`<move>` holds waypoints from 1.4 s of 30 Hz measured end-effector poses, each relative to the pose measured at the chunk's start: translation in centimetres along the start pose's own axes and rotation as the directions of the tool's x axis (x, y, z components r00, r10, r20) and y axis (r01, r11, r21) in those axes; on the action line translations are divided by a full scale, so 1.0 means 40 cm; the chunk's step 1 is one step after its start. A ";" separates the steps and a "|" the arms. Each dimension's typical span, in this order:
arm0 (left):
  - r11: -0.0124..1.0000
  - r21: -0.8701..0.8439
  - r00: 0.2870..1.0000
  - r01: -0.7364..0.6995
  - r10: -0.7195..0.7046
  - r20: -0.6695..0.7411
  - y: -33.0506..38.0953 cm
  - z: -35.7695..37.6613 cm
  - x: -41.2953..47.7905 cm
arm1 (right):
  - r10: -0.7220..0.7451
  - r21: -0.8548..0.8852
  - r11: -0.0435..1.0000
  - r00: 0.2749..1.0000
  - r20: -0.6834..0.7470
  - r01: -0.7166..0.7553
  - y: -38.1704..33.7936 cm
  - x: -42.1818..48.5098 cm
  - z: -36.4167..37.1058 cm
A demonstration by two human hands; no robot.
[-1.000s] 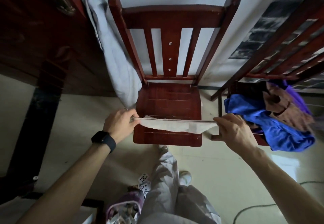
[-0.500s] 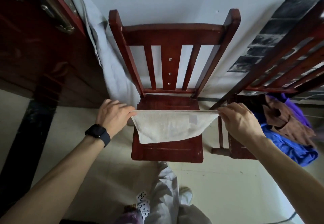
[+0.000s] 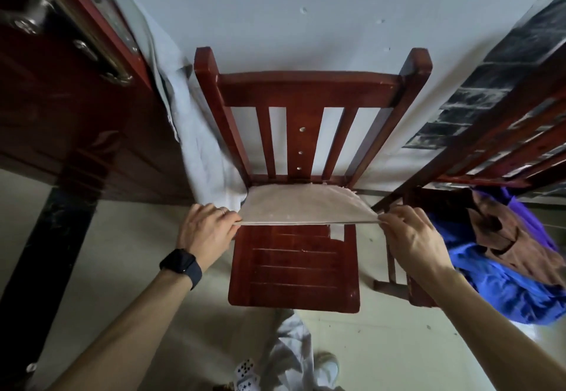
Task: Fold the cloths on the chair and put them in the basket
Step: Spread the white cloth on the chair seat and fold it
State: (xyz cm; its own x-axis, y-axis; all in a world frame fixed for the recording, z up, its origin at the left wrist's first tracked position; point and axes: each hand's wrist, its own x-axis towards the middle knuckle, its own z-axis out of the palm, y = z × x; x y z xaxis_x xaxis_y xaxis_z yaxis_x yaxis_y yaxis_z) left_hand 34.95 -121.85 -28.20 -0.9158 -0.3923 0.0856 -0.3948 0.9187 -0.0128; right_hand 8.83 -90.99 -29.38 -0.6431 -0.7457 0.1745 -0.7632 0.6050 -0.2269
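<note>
We are mid-fold: our left hand (image 3: 208, 231) and right hand (image 3: 410, 237) each pinch a near corner of the beige cloth (image 3: 300, 203), stretched over the rear of the chair seat (image 3: 294, 271). Its long axis runs left to right, with the doubled edge toward us. Next, we judge, it needs laying flat and halving again.

beige cloth (image 3: 301, 206), red-brown chair (image 3: 294, 268), blue cloth (image 3: 502, 286)
</note>
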 end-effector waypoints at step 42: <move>0.255 -0.467 0.528 0.847 -0.512 0.678 0.006 0.650 0.020 | 0.665 0.217 0.485 0.518 0.538 -0.847 0.028 -0.040 0.601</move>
State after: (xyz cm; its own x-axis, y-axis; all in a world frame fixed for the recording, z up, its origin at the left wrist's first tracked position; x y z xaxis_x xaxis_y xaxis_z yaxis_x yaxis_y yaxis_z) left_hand 32.19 -123.14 -54.02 -0.3311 -0.7078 -0.6240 -0.8418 -0.0771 0.5342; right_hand 10.55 -95.84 -52.93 -0.8067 -0.1341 -0.5755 0.1886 0.8645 -0.4659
